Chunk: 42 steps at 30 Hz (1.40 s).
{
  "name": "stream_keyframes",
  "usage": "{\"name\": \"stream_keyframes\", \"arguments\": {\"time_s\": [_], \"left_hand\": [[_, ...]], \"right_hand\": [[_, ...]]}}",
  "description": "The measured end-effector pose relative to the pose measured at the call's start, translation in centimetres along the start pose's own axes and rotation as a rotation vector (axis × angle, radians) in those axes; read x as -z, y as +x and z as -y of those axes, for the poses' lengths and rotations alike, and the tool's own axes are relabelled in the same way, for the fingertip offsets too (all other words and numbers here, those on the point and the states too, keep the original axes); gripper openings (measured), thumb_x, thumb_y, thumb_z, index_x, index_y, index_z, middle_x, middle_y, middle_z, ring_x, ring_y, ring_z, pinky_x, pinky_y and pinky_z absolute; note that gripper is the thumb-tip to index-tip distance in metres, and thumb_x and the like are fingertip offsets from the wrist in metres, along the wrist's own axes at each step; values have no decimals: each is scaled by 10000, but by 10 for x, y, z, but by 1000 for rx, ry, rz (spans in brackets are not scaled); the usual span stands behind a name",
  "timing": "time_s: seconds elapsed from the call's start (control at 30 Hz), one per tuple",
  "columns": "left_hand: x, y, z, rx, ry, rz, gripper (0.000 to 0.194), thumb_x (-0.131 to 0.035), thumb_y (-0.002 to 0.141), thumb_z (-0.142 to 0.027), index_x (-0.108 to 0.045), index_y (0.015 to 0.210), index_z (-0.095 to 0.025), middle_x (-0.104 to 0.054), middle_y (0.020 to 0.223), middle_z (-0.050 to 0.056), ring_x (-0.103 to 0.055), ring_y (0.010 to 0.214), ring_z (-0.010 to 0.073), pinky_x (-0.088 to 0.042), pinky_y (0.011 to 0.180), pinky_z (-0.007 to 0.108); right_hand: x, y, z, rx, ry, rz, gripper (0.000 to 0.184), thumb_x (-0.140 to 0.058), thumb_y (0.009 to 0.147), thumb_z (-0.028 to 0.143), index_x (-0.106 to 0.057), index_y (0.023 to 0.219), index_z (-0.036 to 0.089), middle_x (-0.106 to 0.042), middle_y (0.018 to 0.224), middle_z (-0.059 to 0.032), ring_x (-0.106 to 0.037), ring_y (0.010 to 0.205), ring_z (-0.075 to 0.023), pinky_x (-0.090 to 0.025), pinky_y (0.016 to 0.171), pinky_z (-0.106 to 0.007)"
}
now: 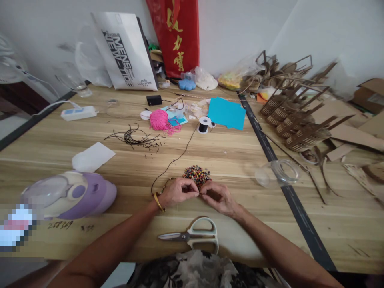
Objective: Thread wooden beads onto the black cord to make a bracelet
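My left hand (181,191) is closed in a pinch, thumb and index finger pressed together, on the black cord (176,159). Some beads are strung on the cord, partly hidden behind this hand. Close beside it, my right hand (220,197) pinches a tiny brownish thing that looks like a bead; the fingertips of both hands nearly meet. Just beyond them lies a pile of small multicoloured beads (196,173). From near my left wrist the cord runs back to a white spool (204,124). Scissors (192,235) with pale handles lie between my forearms.
A purple and white appliance (90,194) and white paper (93,156) are at left. Cut black cords (133,137), pink yarn (159,119) and blue sheets (226,113) lie farther back. A clear plastic cup (265,176) and brown cardboard baskets (306,136) are at right.
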<state>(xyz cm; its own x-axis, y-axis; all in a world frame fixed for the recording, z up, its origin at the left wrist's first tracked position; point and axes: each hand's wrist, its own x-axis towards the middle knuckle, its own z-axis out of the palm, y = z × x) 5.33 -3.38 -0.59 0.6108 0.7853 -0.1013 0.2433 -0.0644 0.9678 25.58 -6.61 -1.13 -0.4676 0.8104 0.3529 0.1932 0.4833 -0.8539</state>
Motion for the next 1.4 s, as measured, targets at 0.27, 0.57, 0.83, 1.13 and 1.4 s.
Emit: {"name": "stream_keyframes", "arguments": {"time_s": [0.27,0.57,0.83,1.13,1.4], "left_hand": [[0,-1,-3,8,-4,-9,107,-655,722,-228,-659,718,-121,-635,661,12,-543,607,103,-428,601,206],[0,-1,-3,12,13,-5,118,-649,727,-241,-659,714,-124,-634,655,13,-538,597,103,-426,597,207],[0,-1,-5,5,9,-18,119,-642,728,-239,-648,701,-123,-623,655,16,-534,599,103,-423,597,210],[0,-1,-4,9,22,-7,131,-646,720,-248,-653,705,-117,-618,654,14,-524,593,99,-413,589,207],[0,-1,-4,6,11,-4,125,-642,719,-241,-648,701,-117,-618,652,14,-535,602,102,-422,601,207]], "right_hand": [[-1,-1,-2,3,15,-4,105,-542,897,244,-604,889,160,-640,804,-67,-597,745,-141,-491,688,-265],[-2,-2,-4,-37,42,-27,85,-573,875,238,-612,883,163,-649,808,-68,-605,743,-141,-498,692,-268],[0,0,0,14,29,-26,48,-579,865,191,-612,884,161,-647,808,-71,-602,748,-146,-490,693,-278],[1,3,2,60,2,-39,63,-563,879,213,-601,870,163,-634,786,-70,-589,738,-153,-489,687,-289],[0,1,1,38,5,-34,83,-564,883,234,-607,871,163,-637,782,-71,-593,725,-151,-486,678,-280]]}}
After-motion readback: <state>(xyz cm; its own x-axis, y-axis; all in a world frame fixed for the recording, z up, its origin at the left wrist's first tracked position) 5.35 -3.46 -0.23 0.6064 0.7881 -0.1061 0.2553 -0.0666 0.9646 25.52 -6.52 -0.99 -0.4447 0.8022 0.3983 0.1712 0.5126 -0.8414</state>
